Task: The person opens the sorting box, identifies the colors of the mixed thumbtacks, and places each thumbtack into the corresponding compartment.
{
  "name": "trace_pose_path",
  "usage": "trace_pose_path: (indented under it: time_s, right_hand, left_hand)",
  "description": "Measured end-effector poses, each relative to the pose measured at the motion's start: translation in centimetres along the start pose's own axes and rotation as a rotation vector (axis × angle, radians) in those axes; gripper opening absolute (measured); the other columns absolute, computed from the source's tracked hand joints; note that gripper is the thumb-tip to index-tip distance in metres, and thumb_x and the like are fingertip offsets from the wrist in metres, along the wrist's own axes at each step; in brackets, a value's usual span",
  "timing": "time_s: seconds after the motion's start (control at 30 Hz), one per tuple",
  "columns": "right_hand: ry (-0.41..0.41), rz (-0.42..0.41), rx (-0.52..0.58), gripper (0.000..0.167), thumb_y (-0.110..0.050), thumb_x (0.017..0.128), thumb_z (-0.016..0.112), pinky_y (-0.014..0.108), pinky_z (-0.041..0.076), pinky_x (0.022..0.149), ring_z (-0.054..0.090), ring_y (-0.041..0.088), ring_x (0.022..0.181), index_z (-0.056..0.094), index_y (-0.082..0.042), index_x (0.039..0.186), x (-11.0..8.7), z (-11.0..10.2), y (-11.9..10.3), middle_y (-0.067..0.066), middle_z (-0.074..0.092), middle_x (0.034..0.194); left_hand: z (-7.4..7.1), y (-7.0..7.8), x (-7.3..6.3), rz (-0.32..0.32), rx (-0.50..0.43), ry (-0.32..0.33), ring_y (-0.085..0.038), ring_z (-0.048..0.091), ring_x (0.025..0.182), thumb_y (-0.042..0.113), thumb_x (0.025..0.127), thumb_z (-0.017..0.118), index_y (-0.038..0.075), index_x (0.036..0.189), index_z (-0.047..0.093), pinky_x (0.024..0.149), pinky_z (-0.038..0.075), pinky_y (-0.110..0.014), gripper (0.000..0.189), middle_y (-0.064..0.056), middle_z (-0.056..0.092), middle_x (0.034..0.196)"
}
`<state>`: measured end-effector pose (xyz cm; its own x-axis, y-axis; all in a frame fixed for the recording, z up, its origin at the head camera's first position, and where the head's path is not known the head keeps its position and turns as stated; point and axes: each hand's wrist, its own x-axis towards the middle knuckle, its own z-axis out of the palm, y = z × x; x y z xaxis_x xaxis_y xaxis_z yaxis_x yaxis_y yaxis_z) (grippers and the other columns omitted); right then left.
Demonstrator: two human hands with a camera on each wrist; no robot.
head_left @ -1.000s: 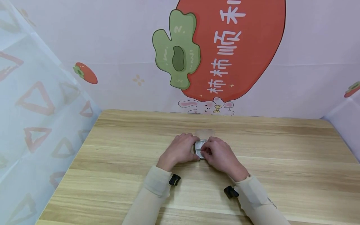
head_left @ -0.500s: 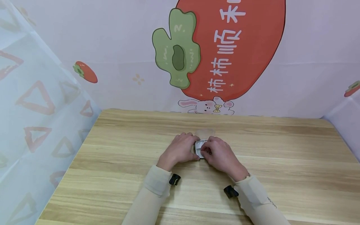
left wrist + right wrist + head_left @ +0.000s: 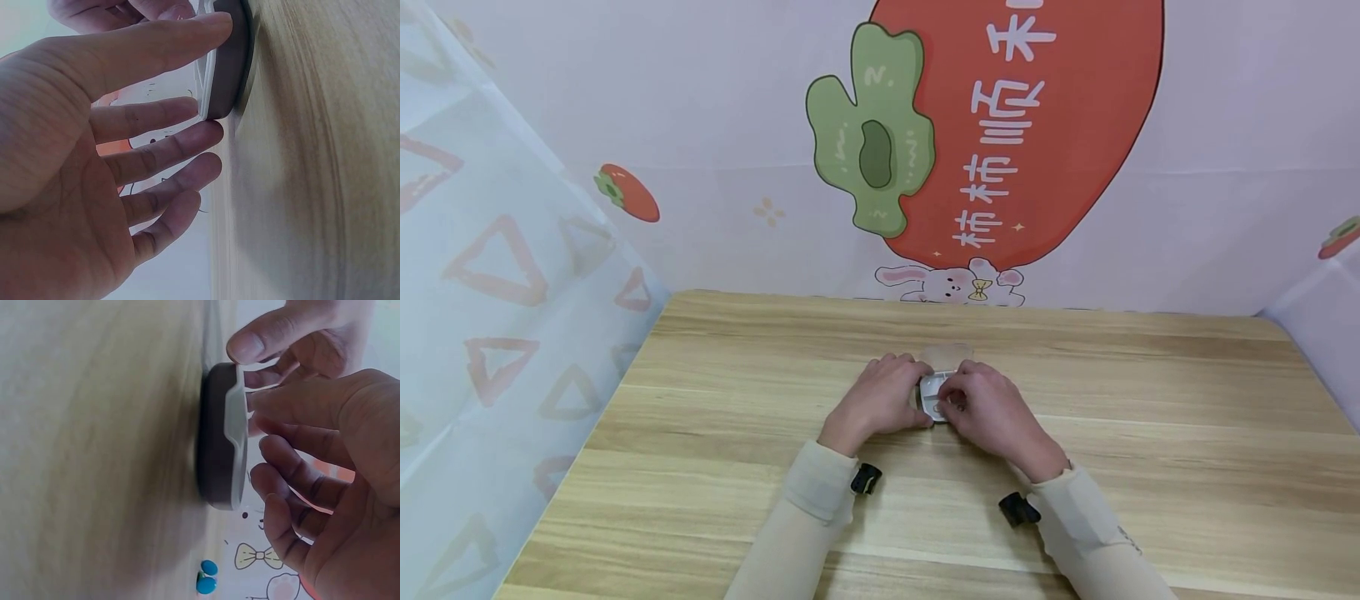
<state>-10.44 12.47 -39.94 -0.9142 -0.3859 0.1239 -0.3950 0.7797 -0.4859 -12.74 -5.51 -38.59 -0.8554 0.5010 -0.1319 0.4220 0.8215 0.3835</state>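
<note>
A small white-topped pill box [image 3: 928, 390] with divided compartments lies on the table; its clear lid [image 3: 947, 357] is folded back. Its dark base [image 3: 228, 69] shows in the left wrist view. My left hand [image 3: 886, 397] holds it from the left, thumb on the near side and index finger at the far rim. The other left fingers extend past the far end. My right hand [image 3: 992, 410] bends over the box's right half, thumb and index fingertips down at a compartment. I cannot tell whether they pinch anything. The remaining right fingers curl beside the rim.
Two small round blue pieces [image 3: 207, 585] lie on the table beyond the box in the right wrist view, hidden in the head view. A printed cloth wall [image 3: 737, 233] rises behind the wooden table [image 3: 737, 400], with another cloth [image 3: 512, 333] on the left.
My right hand has shifted slightly to the right, uncovering a bit more of the near compartment. My left hand and the box have stayed in place.
</note>
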Motion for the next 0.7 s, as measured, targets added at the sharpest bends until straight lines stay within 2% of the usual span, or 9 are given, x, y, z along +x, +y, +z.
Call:
trace_pose_path:
  time_s: [0.33,0.5,0.7]
  right_hand:
    - [-0.002,0.049,0.018,0.009,-0.012,0.084,0.084,0.033,0.050,0.070,0.055,0.015,0.077,0.079,-0.009,0.091,0.0,-1.0,0.5,-0.002,0.061,0.085]
    - [0.016,0.044,0.005,0.007,-0.011,0.084,0.082,0.033,0.046,0.067,0.054,0.015,0.075,0.078,-0.010,0.089,-0.1,-1.5,1.1,-0.003,0.059,0.081]
    - [0.042,0.054,0.022,0.008,-0.010,0.083,0.082,0.035,0.048,0.070,0.056,0.018,0.078,0.078,-0.010,0.090,-0.3,-2.3,1.8,-0.003,0.059,0.082]
  left_hand:
    - [0.1,0.0,0.1,-0.007,0.010,0.000,-0.020,0.053,0.094,0.035,0.076,0.091,0.011,0.128,0.068,0.085,0.042,-0.037,0.062,-0.002,0.066,0.110]
    - [0.1,0.1,0.1,0.001,0.034,0.010,-0.021,0.055,0.093,0.038,0.074,0.092,0.010,0.129,0.068,0.084,0.043,-0.037,0.066,-0.002,0.066,0.108]
    - [0.1,0.2,0.1,-0.011,0.038,0.010,-0.021,0.056,0.097,0.041,0.074,0.092,0.009,0.130,0.067,0.086,0.044,-0.038,0.069,-0.004,0.067,0.112]
